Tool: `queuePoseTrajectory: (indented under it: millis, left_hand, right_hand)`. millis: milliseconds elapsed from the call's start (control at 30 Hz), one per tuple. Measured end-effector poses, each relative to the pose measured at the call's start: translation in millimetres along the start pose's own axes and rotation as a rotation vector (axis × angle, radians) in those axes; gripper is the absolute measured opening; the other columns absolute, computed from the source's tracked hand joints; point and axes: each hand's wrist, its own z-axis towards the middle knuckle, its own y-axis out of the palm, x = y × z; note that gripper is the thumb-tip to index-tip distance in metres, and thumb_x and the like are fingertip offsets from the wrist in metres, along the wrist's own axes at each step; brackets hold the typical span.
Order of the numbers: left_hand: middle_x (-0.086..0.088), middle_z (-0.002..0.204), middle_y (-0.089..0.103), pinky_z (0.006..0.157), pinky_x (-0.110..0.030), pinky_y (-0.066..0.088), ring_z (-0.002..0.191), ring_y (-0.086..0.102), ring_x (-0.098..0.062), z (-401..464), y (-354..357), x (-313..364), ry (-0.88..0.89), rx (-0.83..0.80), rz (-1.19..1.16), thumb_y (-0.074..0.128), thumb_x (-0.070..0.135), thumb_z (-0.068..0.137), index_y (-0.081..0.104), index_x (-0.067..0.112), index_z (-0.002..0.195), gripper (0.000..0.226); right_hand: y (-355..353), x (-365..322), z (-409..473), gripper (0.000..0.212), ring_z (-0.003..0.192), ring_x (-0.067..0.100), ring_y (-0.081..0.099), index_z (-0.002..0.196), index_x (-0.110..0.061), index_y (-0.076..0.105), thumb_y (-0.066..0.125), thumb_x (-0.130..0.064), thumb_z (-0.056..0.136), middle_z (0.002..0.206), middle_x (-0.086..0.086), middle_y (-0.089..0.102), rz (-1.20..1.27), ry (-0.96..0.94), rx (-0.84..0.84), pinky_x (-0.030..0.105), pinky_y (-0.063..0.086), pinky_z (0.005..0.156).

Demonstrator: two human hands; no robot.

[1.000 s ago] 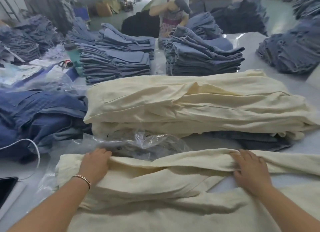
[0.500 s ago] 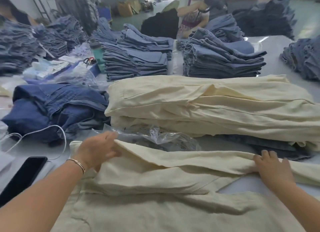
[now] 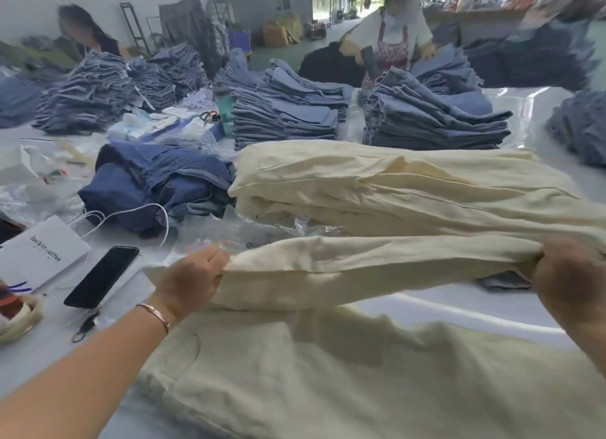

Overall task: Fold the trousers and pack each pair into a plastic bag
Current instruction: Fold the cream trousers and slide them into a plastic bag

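On the near edge of a white tabletop [image 3: 459, 310], a pair of cream trousers [image 3: 328, 373] lay spread, its waist end toward the camera and one leg lifted clear of the surface. The left hand [image 3: 191, 279] gripped the folded leg at its left end, fingers curled into the cloth, a thin bracelet [image 3: 154, 314] on the wrist. The right hand [image 3: 570, 278] clenched the bunched fabric at the leg's other end, near the frame's right edge. Just behind the raised leg lay crumpled clear plastic bags [image 3: 262, 232], and beyond them a stack of cream trousers [image 3: 393, 189]. To the left sat a heap of dark blue denim [image 3: 157, 183], a white cable [image 3: 131, 214] trailing across it. A black phone [image 3: 101, 276] rested beside a white paper bag [image 3: 42, 253] printed "luckin coffee". Farther back stood piles of folded blue jeans [image 3: 433, 120], a teal bottle [image 3: 224, 110] and red-handled scissors [image 3: 207, 115]. Two other workers stood behind the stacks, one in a patterned apron [image 3: 392, 53].
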Motion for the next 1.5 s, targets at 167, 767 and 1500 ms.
queuePoseTrajectory:
  millis: [167,767,1500]
  left_hand:
    - [-0.004,0.085,0.061,0.058,-0.031,0.053,0.073,0.065,-0.029,-67,16,61,-0.153,-0.332,-0.072,0.076,0.019,0.066,0.063,0.013,0.087,0.025]
    - [0.002,0.132,0.045,0.088,-0.034,0.039,0.120,0.044,-0.019,-122,10,92,-0.553,-0.620,0.345,0.044,0.019,0.092,0.032,0.032,0.146,0.057]
    - [0.002,0.121,0.057,0.098,-0.025,0.037,0.116,0.049,-0.017,-150,11,-43,-0.546,-0.547,-0.357,0.048,0.015,0.094,0.066,0.021,0.115,0.029]
  right_hand:
    - [-24,-1,-69,0.033,0.054,0.034,0.054,0.074,-0.003,0.057,0.060,-0.036,0.066,0.063,0.015,0.052,0.067,-0.277,-0.145,0.039,0.044,0.053]
    - [-53,24,-154,0.049,0.078,0.038,0.063,0.120,-0.008,0.067,0.042,-0.030,0.084,0.099,0.015,0.068,-0.024,-0.225,-0.225,0.043,0.048,0.063]
    - [-4,-305,-185,0.045,0.098,0.020,0.062,0.111,-0.027,0.063,0.057,-0.055,0.077,0.110,-0.003,0.062,0.259,-0.566,-0.532,0.030,0.043,0.090]
